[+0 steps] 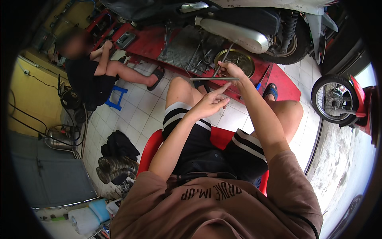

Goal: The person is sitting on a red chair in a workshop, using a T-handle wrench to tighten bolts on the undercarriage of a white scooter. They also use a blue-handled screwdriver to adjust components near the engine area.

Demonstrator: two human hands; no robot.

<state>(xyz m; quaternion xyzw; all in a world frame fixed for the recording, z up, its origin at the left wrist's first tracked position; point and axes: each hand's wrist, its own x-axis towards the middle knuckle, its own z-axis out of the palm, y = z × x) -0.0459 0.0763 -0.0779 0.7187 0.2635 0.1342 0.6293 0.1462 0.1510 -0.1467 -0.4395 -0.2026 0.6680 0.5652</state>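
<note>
My right hand (232,71) is closed around a steel T-handled wrench (205,79), whose crossbar lies level and whose shaft points up toward the scooter's silver side cover (227,32). Just below the crossbar, my left hand (213,102) has its index finger stretched toward the bar's right end, with the thumb apart and the other fingers bent; it seems to hold nothing, and whether the fingertip touches the bar is unclear. Behind the wrench a round brass-coloured tray (246,63) with small items sits on a red lift platform (286,89) beside several tools (195,57).
A co-worker (93,75) sits at the left by a blue stool (117,97), hands at the platform. A red motorbike (362,111) stands at the right. Dark cloth (117,147), metal parts (111,167) and a hosed steel tank (59,139) are on the left. I sit on a red chair (149,143).
</note>
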